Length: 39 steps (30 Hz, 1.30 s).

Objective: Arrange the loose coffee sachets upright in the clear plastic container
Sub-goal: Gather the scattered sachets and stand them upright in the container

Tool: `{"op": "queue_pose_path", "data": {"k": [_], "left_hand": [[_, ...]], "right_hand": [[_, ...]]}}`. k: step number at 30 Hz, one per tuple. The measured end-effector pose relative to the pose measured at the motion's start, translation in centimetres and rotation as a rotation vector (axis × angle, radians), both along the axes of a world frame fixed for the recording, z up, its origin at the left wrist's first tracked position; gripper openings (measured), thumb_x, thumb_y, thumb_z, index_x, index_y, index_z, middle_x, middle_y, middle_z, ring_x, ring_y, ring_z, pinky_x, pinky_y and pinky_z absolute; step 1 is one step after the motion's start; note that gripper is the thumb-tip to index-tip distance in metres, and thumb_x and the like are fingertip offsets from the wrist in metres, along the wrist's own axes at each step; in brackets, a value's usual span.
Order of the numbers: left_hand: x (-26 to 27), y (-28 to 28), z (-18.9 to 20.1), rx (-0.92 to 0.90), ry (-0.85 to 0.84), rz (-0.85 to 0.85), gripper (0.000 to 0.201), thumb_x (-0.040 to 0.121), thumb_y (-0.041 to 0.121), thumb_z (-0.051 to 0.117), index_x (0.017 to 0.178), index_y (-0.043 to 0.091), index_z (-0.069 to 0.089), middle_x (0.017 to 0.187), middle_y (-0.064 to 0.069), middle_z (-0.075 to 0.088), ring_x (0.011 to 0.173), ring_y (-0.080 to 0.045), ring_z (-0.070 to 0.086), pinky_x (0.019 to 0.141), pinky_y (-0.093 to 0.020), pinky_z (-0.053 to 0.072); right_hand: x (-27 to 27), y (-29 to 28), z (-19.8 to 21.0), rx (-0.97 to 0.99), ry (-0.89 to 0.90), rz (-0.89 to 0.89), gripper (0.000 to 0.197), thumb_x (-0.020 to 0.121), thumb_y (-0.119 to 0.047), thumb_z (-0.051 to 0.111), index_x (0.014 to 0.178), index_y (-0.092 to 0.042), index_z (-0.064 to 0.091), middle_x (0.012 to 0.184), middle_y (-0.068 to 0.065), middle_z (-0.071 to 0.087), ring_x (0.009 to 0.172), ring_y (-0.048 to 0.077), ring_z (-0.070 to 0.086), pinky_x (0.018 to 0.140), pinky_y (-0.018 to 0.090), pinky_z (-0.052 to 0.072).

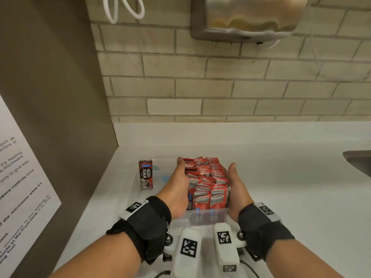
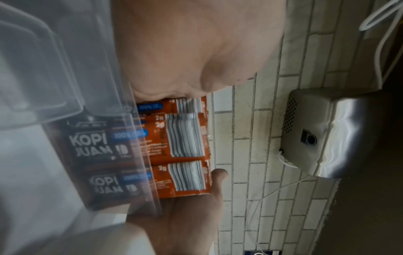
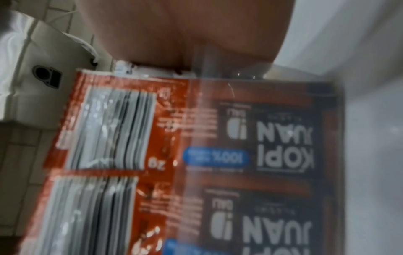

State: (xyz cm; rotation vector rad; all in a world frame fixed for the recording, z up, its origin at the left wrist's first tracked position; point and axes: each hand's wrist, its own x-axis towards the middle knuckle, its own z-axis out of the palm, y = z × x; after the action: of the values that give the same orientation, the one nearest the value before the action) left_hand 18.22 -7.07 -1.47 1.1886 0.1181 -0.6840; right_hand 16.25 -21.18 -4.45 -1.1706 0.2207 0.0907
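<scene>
Pale brick tiling backs a white surface (image 1: 281, 177), with a steel wall dispenser (image 1: 251, 15) above. Near the front edge stands the clear plastic container (image 1: 200, 217), packed with red coffee sachets (image 1: 206, 177) standing on end, their tops rising above its rim. The left hand (image 1: 178, 189) and right hand (image 1: 236, 189) flank the bundle, palms inward, fingers fairly straight and pressed against the sachets' sides, thumbs lying along the top; neither pinches a single packet. One loose sachet (image 1: 146, 175) lies flat on the surface just left of the container, its long axis running away from the person, beside the left hand. That hand is plainly nearer, so picking it up probably falls to it, while the right steadies the pack.
</scene>
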Motion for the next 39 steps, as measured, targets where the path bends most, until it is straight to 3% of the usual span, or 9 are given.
{"op": "queue_pose_path", "data": {"k": [5,11,16,20,25,29,33,36,39], "left_hand": [[0.2,0.1,-0.1,-0.005,0.016,0.010,0.078,0.089,0.072,0.014,0.124,0.018,0.058,0.113,-0.013,0.069,0.103,-0.029,0.067,0.076,-0.040,0.053],[-0.1,0.1,-0.1,-0.022,0.020,0.116,0.071,0.093,0.067,0.018,0.120,0.016,0.059,0.111,-0.015,0.070,0.096,-0.030,0.068,0.068,-0.039,0.053],[-0.5,-0.4,0.3,-0.009,-0.004,0.126,0.064,0.093,0.065,0.017,0.105,0.020,0.062,0.106,-0.013,0.071,0.091,-0.028,0.069,0.068,-0.039,0.052],[-0.6,-0.4,0.5,0.015,0.000,0.098,0.066,0.092,0.068,0.016,0.110,0.023,0.060,0.109,-0.012,0.070,0.094,-0.027,0.068,0.069,-0.040,0.053],[-1.2,0.1,1.3,0.048,-0.035,0.125,0.059,0.094,0.065,0.015,0.105,0.029,0.060,0.092,-0.009,0.075,0.082,-0.022,0.071,0.068,-0.038,0.052],[-2.2,0.4,2.6,0.091,-0.094,0.120,0.057,0.098,0.057,0.011,0.135,0.023,0.038,0.120,0.002,0.060,0.116,-0.020,0.054,0.100,-0.046,0.037],[-1.6,0.6,2.2,0.099,-0.075,0.119,0.061,0.094,0.064,0.013,0.119,0.028,0.056,0.089,0.001,0.068,0.082,-0.015,0.065,0.067,-0.035,0.049],[-1.7,0.8,2.5,0.106,-0.075,0.105,0.063,0.095,0.062,0.013,0.138,0.026,0.042,0.107,0.001,0.063,0.105,-0.020,0.059,0.085,-0.041,0.043],[-2.5,1.6,3.4,0.102,-0.082,0.154,0.065,0.096,0.060,0.017,0.151,0.026,0.013,0.153,-0.008,0.027,0.140,-0.029,0.026,0.111,-0.047,0.023]], "right_hand": [[0.0,-0.6,-0.2,-0.169,-0.018,-0.007,0.066,0.090,-0.063,0.016,0.128,-0.022,0.052,0.117,0.010,0.066,0.107,0.027,0.064,0.092,0.043,0.049],[0.8,-1.1,0.7,-0.283,-0.005,-0.108,0.075,0.089,-0.066,0.013,0.147,-0.019,0.024,0.153,0.000,0.030,0.137,0.024,0.033,0.113,0.051,0.024],[1.3,-0.7,1.4,-0.279,-0.027,-0.025,0.070,0.090,-0.064,0.014,0.141,-0.021,0.037,0.134,0.008,0.055,0.119,0.025,0.055,0.107,0.048,0.038],[1.2,-0.3,1.4,-0.266,-0.018,0.017,0.060,0.092,-0.061,0.014,0.111,-0.025,0.057,0.111,0.010,0.068,0.104,0.027,0.065,0.096,0.045,0.048],[1.0,-0.8,1.3,-0.222,-0.027,0.022,0.070,0.091,-0.063,0.013,0.132,-0.017,0.046,0.121,0.012,0.063,0.108,0.027,0.063,0.095,0.043,0.048],[1.1,-1.0,0.8,-0.165,-0.044,0.017,0.073,0.091,-0.063,0.015,0.148,-0.018,0.023,0.139,0.010,0.049,0.120,0.027,0.053,0.098,0.042,0.043],[1.0,-0.7,0.8,-0.182,-0.078,0.037,0.065,0.094,-0.059,0.013,0.142,-0.019,0.032,0.123,0.004,0.059,0.107,0.021,0.060,0.085,0.035,0.048],[0.3,-0.8,1.4,-0.228,-0.070,-0.005,0.069,0.089,-0.064,0.015,0.141,-0.021,0.032,0.137,0.003,0.050,0.120,0.021,0.052,0.101,0.043,0.040],[-0.6,-1.3,1.8,-0.348,-0.088,-0.077,0.069,0.090,-0.063,0.014,0.147,-0.026,0.024,0.154,-0.004,0.026,0.139,0.020,0.028,0.111,0.048,0.022]]}}
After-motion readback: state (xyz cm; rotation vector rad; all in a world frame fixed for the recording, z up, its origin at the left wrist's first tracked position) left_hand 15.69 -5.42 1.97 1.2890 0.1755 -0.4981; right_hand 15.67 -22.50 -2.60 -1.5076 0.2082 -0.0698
